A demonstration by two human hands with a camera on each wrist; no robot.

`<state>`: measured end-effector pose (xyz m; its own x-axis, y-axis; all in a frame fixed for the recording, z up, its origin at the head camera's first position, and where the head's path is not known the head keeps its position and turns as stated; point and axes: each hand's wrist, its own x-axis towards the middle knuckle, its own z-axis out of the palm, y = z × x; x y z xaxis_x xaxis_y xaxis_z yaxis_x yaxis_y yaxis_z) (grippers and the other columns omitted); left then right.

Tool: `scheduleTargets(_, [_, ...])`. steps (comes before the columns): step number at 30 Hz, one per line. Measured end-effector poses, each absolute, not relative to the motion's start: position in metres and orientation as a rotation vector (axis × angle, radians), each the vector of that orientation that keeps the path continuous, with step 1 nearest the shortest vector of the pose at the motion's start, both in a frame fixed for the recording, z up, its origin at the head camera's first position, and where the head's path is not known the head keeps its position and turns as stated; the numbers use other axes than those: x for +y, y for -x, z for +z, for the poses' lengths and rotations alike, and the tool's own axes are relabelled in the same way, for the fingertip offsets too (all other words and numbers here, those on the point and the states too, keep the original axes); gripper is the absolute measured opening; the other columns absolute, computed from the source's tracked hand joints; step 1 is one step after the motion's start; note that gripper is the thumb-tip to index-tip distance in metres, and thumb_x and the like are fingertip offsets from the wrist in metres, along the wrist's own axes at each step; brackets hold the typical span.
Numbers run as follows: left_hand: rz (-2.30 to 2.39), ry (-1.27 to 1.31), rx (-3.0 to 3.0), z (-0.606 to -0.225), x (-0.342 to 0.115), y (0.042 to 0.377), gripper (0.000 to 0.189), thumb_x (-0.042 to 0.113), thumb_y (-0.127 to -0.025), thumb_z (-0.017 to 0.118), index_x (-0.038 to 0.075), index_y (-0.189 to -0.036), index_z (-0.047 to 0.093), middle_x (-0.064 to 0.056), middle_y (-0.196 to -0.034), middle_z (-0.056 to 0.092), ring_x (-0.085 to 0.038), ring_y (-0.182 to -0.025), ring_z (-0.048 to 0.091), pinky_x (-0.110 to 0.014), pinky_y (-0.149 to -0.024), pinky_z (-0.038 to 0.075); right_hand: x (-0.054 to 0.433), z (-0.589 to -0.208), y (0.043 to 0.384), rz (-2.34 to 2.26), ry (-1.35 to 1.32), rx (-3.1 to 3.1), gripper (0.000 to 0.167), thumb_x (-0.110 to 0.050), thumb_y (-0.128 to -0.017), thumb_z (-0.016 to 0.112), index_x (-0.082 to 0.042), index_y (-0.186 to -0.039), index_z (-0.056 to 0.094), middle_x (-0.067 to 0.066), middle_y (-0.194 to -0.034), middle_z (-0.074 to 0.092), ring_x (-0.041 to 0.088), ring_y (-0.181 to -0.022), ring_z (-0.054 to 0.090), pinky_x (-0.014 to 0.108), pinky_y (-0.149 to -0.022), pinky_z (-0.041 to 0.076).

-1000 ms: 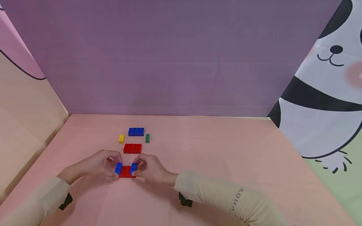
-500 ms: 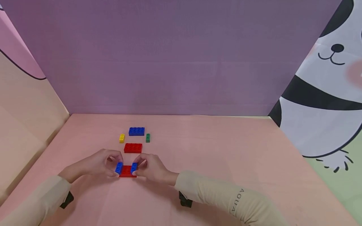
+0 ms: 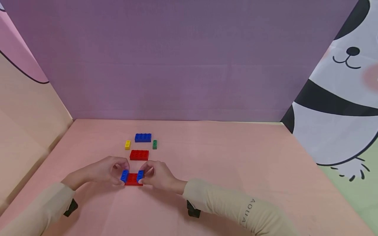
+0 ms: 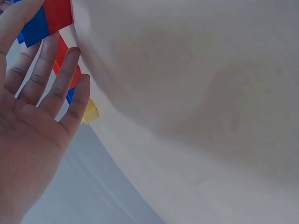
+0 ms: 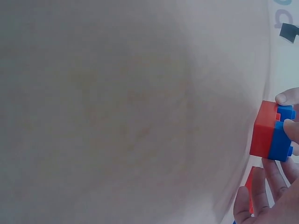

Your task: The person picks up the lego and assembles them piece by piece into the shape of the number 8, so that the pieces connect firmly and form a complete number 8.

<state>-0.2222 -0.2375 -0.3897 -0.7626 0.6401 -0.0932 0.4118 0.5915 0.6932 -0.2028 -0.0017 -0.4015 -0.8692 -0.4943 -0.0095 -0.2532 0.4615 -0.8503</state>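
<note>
Head: left hand (image 3: 106, 170) pinches left blue (image 3: 124, 176), right hand (image 3: 160, 177) pinches right blue (image 3: 140, 176) — atop ends of red brick (image 3: 133, 180) on table (image 3: 236, 157). Left wrist: stiff-looking plastic, likely light. Right wrist: smooth, probably sturdy — pinch blues by short ends.

blocked between hands (image 3: 107, 168) (image 3: 159, 176): brick stack (image 3: 133, 179) | ahead: red brick (image 3: 139, 155) | room: tabletop (image 3: 248, 160) rightward

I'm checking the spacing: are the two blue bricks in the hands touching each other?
Apart. The head view shows the near red brick bare between the left blue brick and the right blue brick.
</note>
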Motion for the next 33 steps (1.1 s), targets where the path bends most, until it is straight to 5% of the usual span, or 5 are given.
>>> scheduleTargets(23, [0.949,-0.894,2.577,-0.374,-0.247,0.228,0.040,0.031,-0.074,0.074,0.013,-0.105,0.056,-0.002,-0.103,0.061,-0.018,-0.100,0.054,-0.047,-0.086,0.044,0.000,-0.403,0.203,-1.395,0.598,2.439,0.027,-0.010,-0.074,0.074,-0.014,-0.098,0.062,0.000,-0.089,0.063,0.009,-0.077,0.054,0.017,-0.058,0.048])
scheduleTargets(33, [1.021,-0.840,2.731,-0.367,-0.247,0.244,0.039,0.022,-0.075,0.074,0.010,-0.107,0.057,-0.008,-0.107,0.062,-0.028,-0.103,0.056,-0.051,-0.088,0.045,-0.002,-0.405,0.204,-1.403,0.608,2.429,0.028,-0.010,-0.075,0.074,-0.015,-0.099,0.061,-0.001,-0.089,0.064,0.008,-0.078,0.055,0.016,-0.060,0.049])
